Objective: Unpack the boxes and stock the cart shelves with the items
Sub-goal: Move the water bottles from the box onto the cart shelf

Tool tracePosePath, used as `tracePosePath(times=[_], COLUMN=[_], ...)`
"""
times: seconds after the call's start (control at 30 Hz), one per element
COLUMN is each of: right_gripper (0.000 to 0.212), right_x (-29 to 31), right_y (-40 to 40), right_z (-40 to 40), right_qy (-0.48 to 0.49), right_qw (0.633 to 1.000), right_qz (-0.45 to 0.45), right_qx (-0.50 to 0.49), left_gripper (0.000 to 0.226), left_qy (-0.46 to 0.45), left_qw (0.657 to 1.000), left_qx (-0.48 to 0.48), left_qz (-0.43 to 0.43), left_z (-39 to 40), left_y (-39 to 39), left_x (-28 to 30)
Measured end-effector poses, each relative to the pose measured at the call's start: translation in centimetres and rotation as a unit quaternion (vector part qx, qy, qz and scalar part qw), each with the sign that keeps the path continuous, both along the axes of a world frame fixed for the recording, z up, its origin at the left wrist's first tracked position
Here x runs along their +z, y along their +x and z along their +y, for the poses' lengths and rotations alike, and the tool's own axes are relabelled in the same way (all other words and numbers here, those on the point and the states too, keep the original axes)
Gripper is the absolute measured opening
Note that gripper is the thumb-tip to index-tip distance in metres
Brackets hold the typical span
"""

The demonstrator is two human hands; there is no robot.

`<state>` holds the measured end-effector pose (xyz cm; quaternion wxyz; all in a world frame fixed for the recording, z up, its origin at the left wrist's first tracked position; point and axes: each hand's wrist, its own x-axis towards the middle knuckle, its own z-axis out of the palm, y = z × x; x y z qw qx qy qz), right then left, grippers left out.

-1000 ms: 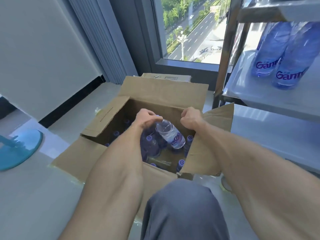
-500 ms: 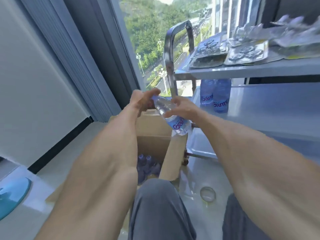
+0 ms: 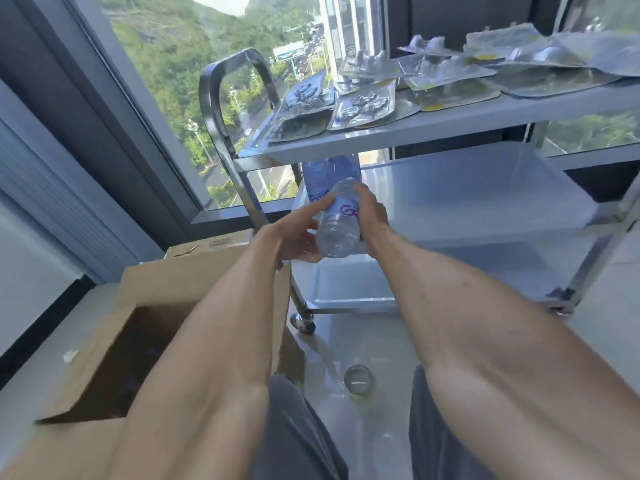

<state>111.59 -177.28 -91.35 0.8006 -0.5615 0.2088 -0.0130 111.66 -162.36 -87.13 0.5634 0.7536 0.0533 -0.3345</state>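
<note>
While both hands are up in front of the cart's middle shelf (image 3: 485, 188), the water bottle (image 3: 337, 225) sits between them, tilted with its base toward the camera. The right hand (image 3: 370, 216) wraps around the labelled part, fingers curled over the top side. The left hand (image 3: 298, 237) cups it from the other side with fingers mostly straight, more steadying than gripping.

It looks full, so I'd guess a bit heavy for its size. Thin clear plastic probably dents if you squeeze, and the smooth wall could be slippery. I'd hold it mid-body at the label, like the right hand does.

2 more bottles (image 3: 325, 174) stand just beyond the hands on that shelf. The open cardboard box (image 3: 166, 292) is below the left forearm.
</note>
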Motion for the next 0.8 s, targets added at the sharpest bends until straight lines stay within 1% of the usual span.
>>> tracePosePath(times=[0.07,0.13,0.2,0.27,0.33,0.4,0.43,0.5,0.57,0.67,0.73,0.8], right_gripper=[0.048,0.057,0.058,0.051,0.052,0.055,0.055,0.054,0.055,0.058,0.055,0.05], right_x=[-0.2,-0.3,-0.4,-0.6,-0.9,-1.3,-1.5,-1.9,-2.2,-2.6,-2.6,-2.8], right_y=[0.6,1.2,1.6,1.9,2.0,2.4,2.8,3.7,4.8,6.4,7.2,7.8], right_z=[-0.4,-0.9,-1.6,-2.0,-1.8,-0.9,-0.4,0.6,1.2,2.2,3.0,3.5], right_qy=[0.023,0.013,-0.063,-0.176,-0.269,-0.328,-0.339,-0.332,-0.317,-0.333,-0.338,-0.328], right_qw=[0.999,0.999,0.997,0.984,0.962,0.943,0.939,0.94,0.944,0.936,0.934,0.935], right_qz=[-0.006,-0.005,-0.013,-0.035,-0.053,-0.06,-0.064,-0.075,-0.09,-0.106,-0.108,-0.126], right_qx=[-0.045,-0.051,-0.038,-0.015,0.008,0.011,0.006,-0.01,-0.025,-0.046,-0.051,-0.045], left_gripper=[0.072,0.066,0.062,0.058,0.055,0.053,0.049,0.036,0.029,0.023,0.016,0.017], left_qy=[-0.043,-0.072,-0.053,0.002,0.02,0.033,0.068,0.159,0.197,0.19,0.17,0.147], left_qw=[0.999,0.997,0.998,0.994,0.98,0.962,0.954,0.93,0.912,0.903,0.901,0.895], left_qx=[-0.02,-0.023,-0.014,0.007,0.069,0.101,0.094,0.075,0.082,0.109,0.144,0.179], left_qz=[0.01,-0.012,-0.043,-0.106,-0.186,-0.252,-0.277,-0.323,-0.35,-0.369,-0.373,-0.38], left_z=[-1.0,-1.4,-1.5,-1.9,-2.2,-2.2,-2.1,-1.8,-1.5,-1.6,-1.6,-1.5], left_y=[-0.2,-0.6,-0.9,-0.7,0.2,1.3,2.0,3.4,4.9,6.3,6.9,7.4], left_x=[-1.4,-3.2,-4.7,-5.8,-6.5,-6.7,-6.6,-6.3,-6.4,-7.2,-7.8,-8.2])
